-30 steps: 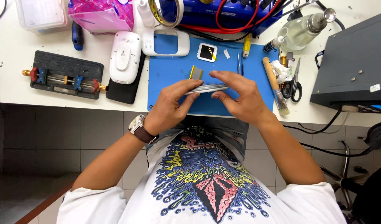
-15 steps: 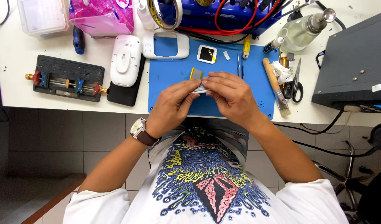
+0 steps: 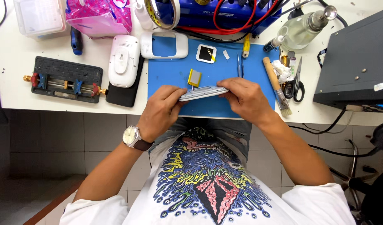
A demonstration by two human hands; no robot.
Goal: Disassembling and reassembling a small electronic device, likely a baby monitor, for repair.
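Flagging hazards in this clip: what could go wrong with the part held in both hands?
The wired yellow battery hangs from the white shell gripped by the left hand and right hand; a tug might tear its lead. Tweezers and screen lie close behind and could get knocked.

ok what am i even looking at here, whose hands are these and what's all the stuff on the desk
This is one picture from a camera worn on a person's head, looking down at their own chest, arms and a white desk. There is no machine, only bare hands. The left hand, with a wristwatch on its wrist, and the right hand hold a thin silver-white device part by its ends, above a blue mat. On the mat lie a small yellow flat pack, a white frame, a small square screen and tweezers. Beside the mat: a brush, scissors, a black clamp jig and a white device shell.
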